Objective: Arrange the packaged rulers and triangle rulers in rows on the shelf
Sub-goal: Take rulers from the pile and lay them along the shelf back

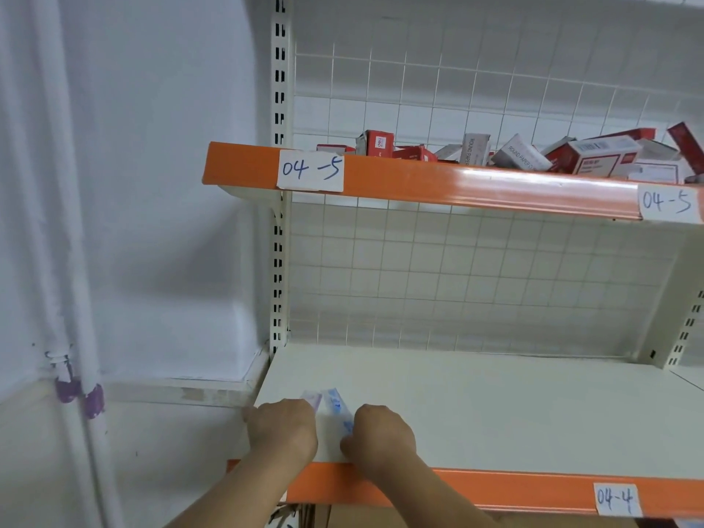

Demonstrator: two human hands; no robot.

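Left hand (pixel 284 428): I grip the pink ruler pack (pixel 312 399).
Right hand (pixel 381 432): I pinch the blue ruler pack (pixel 337 407).
Place: shelf (pixel 495 413), front left.

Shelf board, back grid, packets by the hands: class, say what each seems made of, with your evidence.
Shelf board: probably painted metal, smooth matt cream. Back grid: coated wire, thin crossing rods. Packets: likely clear plastic film, blue print showing through; blurred.

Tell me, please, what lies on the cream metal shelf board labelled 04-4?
A purple-printed clear plastic packet and a blue-printed clear plastic packet lie at its front left corner. The left hand and right hand cover their near ends, hiding the contents.
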